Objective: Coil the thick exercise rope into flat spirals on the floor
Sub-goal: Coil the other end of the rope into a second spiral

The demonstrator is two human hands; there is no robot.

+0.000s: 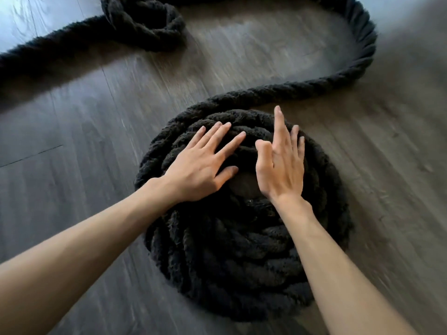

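Observation:
A thick black twisted rope lies wound in a flat spiral (pixel 232 267) of several turns on the floor, with a small bare gap at its centre. My left hand (pixel 200 165) lies flat on the spiral's far left turns, fingers spread and straight. My right hand (pixel 281 163) is over the far right turns with straight fingers, index raised highest; whether its palm touches the rope is unclear. From the spiral's far edge the loose rope (pixel 362 56) runs right, loops round the back and reaches a small tangled bunch (pixel 145 22) at top left.
The floor is grey wood-look planks (pixel 72 151). A further stretch of rope (pixel 43 52) runs from the tangled bunch to the left edge of view. Bare floor lies left and right of the spiral.

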